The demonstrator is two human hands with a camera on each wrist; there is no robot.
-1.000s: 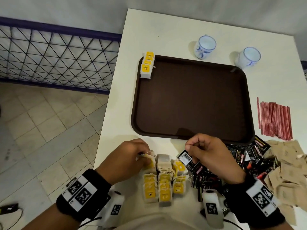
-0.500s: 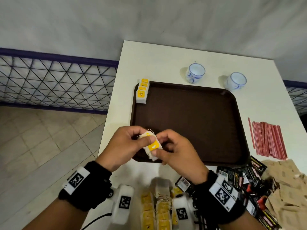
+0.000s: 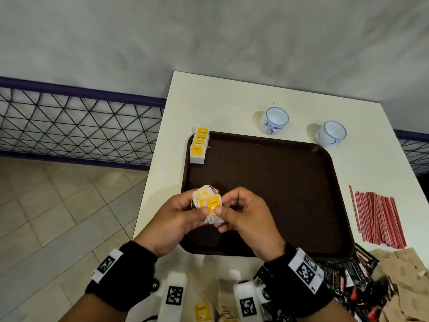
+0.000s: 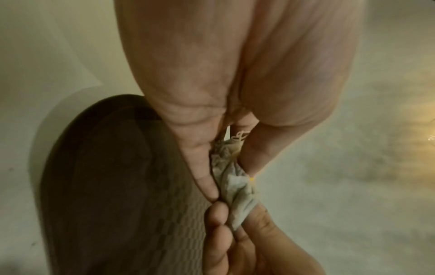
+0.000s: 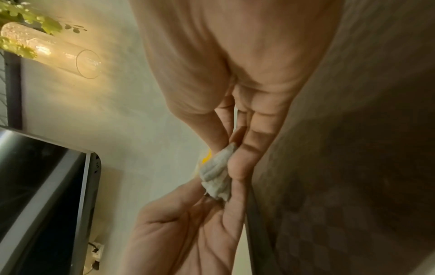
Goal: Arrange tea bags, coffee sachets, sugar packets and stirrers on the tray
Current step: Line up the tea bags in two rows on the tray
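Both hands are holding a small bunch of tea bags [image 3: 207,204] in the air above the near left part of the brown tray [image 3: 267,194]. The left hand [image 3: 173,223] is pinching the bunch between thumb and fingers, and the right hand [image 3: 243,216] is pinching the same bunch from the other side, its thumb pressing on a yellow tag. A row of 4 tea bags [image 3: 199,145] is already lying at the far left corner of the tray, overlapping its rim. The red stirrers [image 3: 377,218] are lying on the table to the right of the tray, and the black coffee sachets [image 3: 348,275] and brown sugar packets [image 3: 404,275] are still heaped near the right corner, off the tray.

The bags are thin, limp and stringed, so the bunch is likely to fan apart or shed a bag if either pinch is loosening. Strings could be tangling too, dragging a neighbour along when 1 bag is being set down.

How many bags are in the bunch is hard to tell; the fingers are covering most of them. Both wrist views are showing only crumpled paper between fingertips. More tea bags near the body are being cut off by the lower edge of the head view.
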